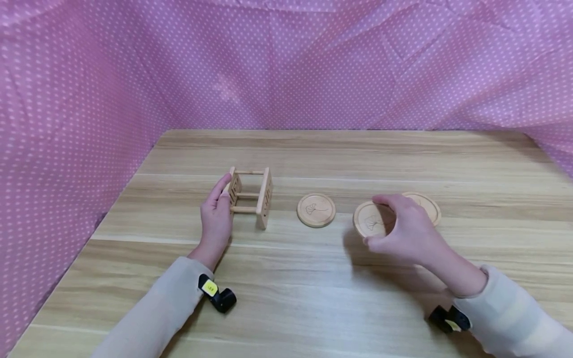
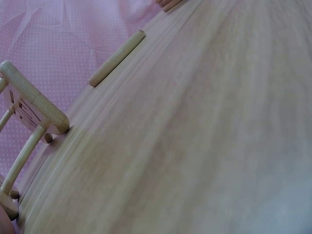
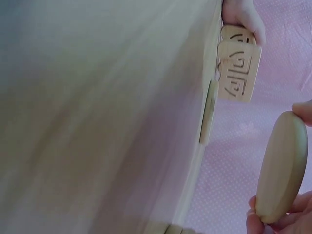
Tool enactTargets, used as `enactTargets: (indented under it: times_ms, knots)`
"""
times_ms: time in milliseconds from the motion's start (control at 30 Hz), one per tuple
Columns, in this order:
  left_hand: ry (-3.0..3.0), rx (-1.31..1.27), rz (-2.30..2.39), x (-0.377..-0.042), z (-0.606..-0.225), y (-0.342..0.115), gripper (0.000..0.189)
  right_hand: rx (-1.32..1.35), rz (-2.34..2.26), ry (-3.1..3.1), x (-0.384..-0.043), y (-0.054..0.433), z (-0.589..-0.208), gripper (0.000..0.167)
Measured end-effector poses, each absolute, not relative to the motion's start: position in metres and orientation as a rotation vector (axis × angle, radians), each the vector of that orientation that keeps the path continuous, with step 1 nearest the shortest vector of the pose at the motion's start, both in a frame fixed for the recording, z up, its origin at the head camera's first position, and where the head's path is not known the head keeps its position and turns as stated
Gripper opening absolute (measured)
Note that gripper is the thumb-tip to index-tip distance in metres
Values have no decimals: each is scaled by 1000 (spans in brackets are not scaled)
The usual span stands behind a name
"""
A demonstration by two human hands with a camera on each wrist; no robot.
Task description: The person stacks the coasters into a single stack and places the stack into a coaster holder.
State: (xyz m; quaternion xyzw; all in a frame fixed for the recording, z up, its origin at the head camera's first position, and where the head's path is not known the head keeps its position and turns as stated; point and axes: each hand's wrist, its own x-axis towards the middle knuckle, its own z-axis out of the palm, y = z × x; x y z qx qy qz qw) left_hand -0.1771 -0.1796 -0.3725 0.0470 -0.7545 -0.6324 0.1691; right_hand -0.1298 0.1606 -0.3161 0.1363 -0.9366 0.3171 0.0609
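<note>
My left hand [image 1: 216,219] grips the near-left side panel of a small wooden coaster rack [image 1: 264,199], two carved panels joined by rods, standing on the table. A round wooden coaster [image 1: 370,220] with an engraved leaf is pinched by its rim between the thumb and fingers of my right hand [image 1: 409,231]. The right wrist view shows this held coaster [image 3: 280,168] tilted and raised off the tabletop. Between the hands lies another leaf-engraved coaster [image 1: 316,210]. Behind my right hand, a further coaster [image 1: 425,205] is partly hidden by it.
The light wood-grain table [image 1: 286,298] runs back to a pink polka-dot cloth [image 1: 286,64] that hangs behind it and along the left side. Black wrist cameras [image 1: 221,298] sit at both sleeve cuffs.
</note>
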Motion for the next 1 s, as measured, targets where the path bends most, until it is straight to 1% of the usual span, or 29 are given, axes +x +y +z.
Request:
enactTargets:
  times_ms: [267, 500, 1000]
  knots:
    - [-2148, 173, -1803, -176, -372, -180, 44, 351, 927, -2833, -134, 176, -316, 73]
    - [-2137, 152, -1827, -176, -372, -179, 44, 276, 928, -2858, -140, 194, -316, 76]
    - [-2127, 136, -1836, -177, -373, -179, 43, 137, 871, -2921, -152, 216, -317, 73]
